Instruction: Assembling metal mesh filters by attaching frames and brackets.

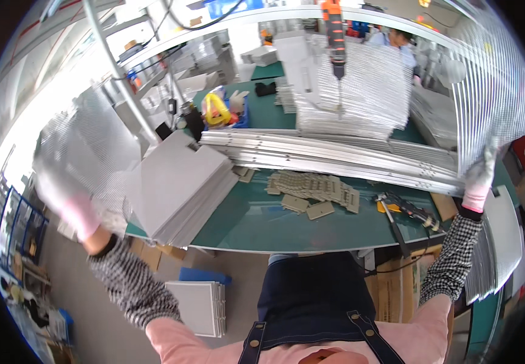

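My left hand [62, 191], in a white and pink glove, is raised at the far left and smeared by motion. It meets the edge of a see-through, finely meshed sheet [101, 130], but its fingers are too blurred to read. On the far right my gloved right hand [479, 179] is closed on the lower part of an upright ribbed, translucent sheet [487, 91]. Long silvery metal strips [335, 151] run across the bench, their right ends close to that hand. A stack of flat light-grey panels [180, 176] lies near my left arm.
On the green bench [244, 221] are small beige plates [311, 188] and a dark power tool [408, 209]. An orange and black electric screwdriver [336, 39] hangs overhead. Behind the strips stand a pile of shiny ribbed sheets [365, 85] and a blue bin [242, 115]. Another person [396, 45] is at the back.
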